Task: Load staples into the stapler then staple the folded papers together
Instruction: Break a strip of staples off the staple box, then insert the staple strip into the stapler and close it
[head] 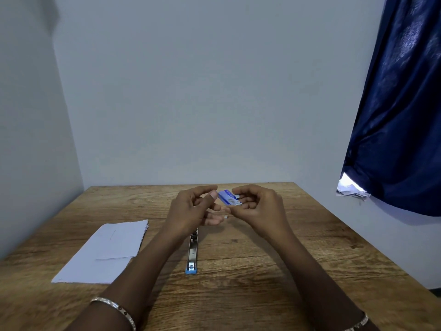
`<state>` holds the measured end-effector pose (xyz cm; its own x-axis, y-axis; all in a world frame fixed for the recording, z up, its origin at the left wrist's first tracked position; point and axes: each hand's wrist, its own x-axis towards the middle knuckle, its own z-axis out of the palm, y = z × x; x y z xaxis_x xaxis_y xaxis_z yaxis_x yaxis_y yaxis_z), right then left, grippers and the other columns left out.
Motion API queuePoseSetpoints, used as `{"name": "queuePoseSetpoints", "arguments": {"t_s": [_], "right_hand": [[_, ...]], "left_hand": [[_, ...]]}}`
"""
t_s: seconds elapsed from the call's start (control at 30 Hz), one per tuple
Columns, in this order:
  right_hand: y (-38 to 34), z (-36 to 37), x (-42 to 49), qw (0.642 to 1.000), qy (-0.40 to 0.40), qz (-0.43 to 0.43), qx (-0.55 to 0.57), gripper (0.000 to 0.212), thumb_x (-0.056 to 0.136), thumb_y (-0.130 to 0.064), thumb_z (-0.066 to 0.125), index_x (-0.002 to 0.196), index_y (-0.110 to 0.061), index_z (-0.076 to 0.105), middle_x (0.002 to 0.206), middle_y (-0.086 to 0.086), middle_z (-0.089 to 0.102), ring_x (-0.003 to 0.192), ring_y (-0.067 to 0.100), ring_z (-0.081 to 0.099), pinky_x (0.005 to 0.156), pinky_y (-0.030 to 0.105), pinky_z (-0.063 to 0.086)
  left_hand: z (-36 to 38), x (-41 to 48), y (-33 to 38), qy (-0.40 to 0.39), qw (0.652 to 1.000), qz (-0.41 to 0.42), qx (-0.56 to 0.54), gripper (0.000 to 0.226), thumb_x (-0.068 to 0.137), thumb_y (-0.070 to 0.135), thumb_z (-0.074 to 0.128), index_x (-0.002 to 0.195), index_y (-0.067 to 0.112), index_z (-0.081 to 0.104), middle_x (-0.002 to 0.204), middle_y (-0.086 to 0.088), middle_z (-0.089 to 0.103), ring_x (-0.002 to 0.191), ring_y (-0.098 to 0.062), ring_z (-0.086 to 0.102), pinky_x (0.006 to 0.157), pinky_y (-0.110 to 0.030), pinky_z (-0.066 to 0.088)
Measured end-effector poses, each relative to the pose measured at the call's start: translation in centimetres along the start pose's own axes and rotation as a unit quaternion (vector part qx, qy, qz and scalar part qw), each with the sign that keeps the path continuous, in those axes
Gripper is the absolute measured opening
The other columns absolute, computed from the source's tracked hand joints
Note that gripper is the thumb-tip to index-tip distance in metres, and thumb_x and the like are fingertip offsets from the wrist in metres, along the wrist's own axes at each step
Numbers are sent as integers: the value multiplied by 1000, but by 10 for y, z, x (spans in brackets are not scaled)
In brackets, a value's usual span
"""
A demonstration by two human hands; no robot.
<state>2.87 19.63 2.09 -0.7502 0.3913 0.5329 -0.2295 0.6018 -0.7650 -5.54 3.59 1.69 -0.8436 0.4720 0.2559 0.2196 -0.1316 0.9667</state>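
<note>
A small blue staple box (228,197) is held above the middle of the table. My right hand (256,206) grips its right end. My left hand (194,209) is at its left end, thumb and forefinger touching the box. A small pale piece (225,217) shows just below the box, between my fingers. The stapler (192,253) lies opened flat on the table beneath my left hand, its metal channel facing up and its blue end (191,271) toward me. Folded white papers (105,250) lie flat at the left of the table.
The wooden table (286,271) stands against a plain wall in a corner. A dark blue curtain (401,115) hangs at the right, beyond the table's edge, with some crumpled white paper (350,189) under its lower corner.
</note>
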Motion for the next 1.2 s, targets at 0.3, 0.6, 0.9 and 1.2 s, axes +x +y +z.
{"name": "queuePoseSetpoints", "arguments": {"t_s": [0.3, 0.6, 0.9, 1.2], "right_hand": [[20, -16, 2, 960, -65, 167, -216, 38, 57, -23, 96, 90, -15, 77, 95, 4, 73, 92, 19, 67, 74, 30, 53], [22, -13, -1, 966, -31, 165, -197, 49, 57, -42, 96, 88, -10, 74, 88, 4, 72, 84, 18, 66, 69, 32, 50], [-4, 38, -14, 994, -109, -33, -3, 46, 68, -12, 92, 112, -15, 75, 100, -2, 74, 87, 4, 71, 74, 13, 57], [4, 74, -6, 990, -98, -94, -36, 39, 71, 1, 82, 105, -17, 76, 99, -3, 72, 84, 5, 69, 70, 12, 56]], "left_hand": [[-31, 13, -14, 200, 934, 72, 287, 15, 94, 26, 65, 86, 17, 73, 65, 1, 72, 47, -17, 70, 56, -36, 62], [-48, 20, -32, 146, 928, -100, 328, 22, 88, 30, 73, 74, 13, 75, 67, -4, 76, 63, -25, 74, 79, -43, 62], [-44, 25, -36, 104, 903, -127, 396, 27, 75, 46, 81, 71, 20, 73, 69, 6, 70, 75, -15, 69, 68, -31, 55], [-45, 27, -35, 73, 900, -131, 410, 16, 81, 33, 75, 69, 25, 69, 77, 5, 72, 77, -13, 68, 71, -30, 53]]}}
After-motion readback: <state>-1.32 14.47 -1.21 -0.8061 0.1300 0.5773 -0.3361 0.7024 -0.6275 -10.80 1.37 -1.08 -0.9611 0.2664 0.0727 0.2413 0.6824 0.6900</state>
